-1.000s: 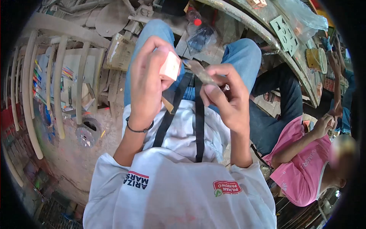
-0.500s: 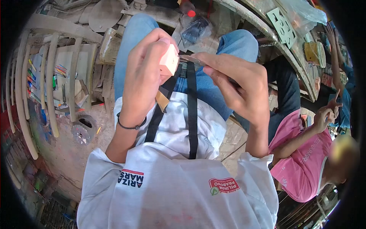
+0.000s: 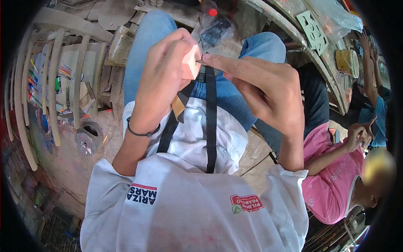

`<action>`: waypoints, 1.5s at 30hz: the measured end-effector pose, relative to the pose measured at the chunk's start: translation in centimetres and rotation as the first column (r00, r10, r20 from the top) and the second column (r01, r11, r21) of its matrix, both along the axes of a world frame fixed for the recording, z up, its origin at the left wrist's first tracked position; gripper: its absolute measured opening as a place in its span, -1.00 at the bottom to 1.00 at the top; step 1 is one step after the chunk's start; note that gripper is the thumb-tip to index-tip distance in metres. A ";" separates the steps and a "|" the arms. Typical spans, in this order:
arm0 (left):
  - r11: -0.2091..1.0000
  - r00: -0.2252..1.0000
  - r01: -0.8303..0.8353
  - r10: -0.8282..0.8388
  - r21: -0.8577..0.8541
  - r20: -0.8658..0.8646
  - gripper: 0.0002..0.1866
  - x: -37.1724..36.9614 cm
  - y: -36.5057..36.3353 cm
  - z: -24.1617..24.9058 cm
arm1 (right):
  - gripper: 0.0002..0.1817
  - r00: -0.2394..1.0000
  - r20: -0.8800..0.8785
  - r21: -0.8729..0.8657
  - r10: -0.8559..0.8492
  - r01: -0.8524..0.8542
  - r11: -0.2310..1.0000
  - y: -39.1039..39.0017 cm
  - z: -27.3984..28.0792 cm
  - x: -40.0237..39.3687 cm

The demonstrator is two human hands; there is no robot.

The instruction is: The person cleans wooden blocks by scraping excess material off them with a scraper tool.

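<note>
My left hand (image 3: 161,77) is wrapped round a small pale wooden block (image 3: 191,63), held up above my lap with one end face turned toward the right. Below that palm hangs a tan strip with a dark side (image 3: 178,108), looking like folded sandpaper. My right hand (image 3: 268,90) pinches a thin, dark, pointed piece (image 3: 199,61) between thumb and forefinger. Its tip is right at a small mark on the block's end face, and most of the piece is hidden by my fingers. I cannot tell what kind of piece it is.
To the left are curved wooden slats (image 3: 54,80), coloured pencils (image 3: 66,71) and a grey tape-like roll (image 3: 89,138). A workbench edge (image 3: 310,54) with a green stencil plate (image 3: 312,32) lies at upper right. A person in a pink shirt (image 3: 331,185) sits close on my right.
My right fingertips have come closer to the block, covering more of the thin dark piece. The block has tilted slightly and shifted a little to the right in view.
</note>
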State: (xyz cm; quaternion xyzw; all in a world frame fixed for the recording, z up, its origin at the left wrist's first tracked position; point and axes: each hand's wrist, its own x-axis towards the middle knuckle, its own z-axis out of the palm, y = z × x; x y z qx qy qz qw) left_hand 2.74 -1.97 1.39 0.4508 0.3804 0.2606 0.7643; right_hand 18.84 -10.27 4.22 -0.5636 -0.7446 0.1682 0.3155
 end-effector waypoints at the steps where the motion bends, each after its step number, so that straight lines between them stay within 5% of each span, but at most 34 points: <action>1: 1.000 1.000 0.006 -0.006 0.006 -0.010 -0.77 0.1 0.1 0.0 | -0.55 1.000 -0.001 -0.001 0.000 0.000 1.000 0.0 0.0 0.2; 10: 0.999 0.999 -0.028 0.027 0.041 0.018 -0.79 0.3 -0.2 -1.0 | -0.53 0.990 0.137 -0.078 0.019 -0.008 0.997 0.0 0.7 0.6; 20: 0.997 0.995 -0.079 0.078 0.001 0.069 -0.79 -0.2 -0.6 -1.1 | -0.56 1.000 0.007 -0.080 0.009 -0.009 0.997 -0.3 0.3 0.1; 36: 0.956 0.975 -0.220 0.214 0.193 0.054 -0.80 0.5 -1.4 -1.2 | -0.63 0.961 -0.266 -0.099 -0.073 0.048 0.994 -0.6 -0.8 -0.5; 40: 0.956 0.972 -0.233 0.226 0.177 0.061 -0.80 0.6 -1.0 -1.3 | -0.62 0.955 -0.271 -0.164 -0.123 0.080 0.983 -0.7 -0.8 -0.7; 45: 0.958 0.974 -0.222 0.208 0.183 0.094 -0.80 0.1 -0.5 -1.1 | -0.59 0.979 -0.182 -0.017 -0.096 0.094 0.995 -0.4 -0.7 -0.7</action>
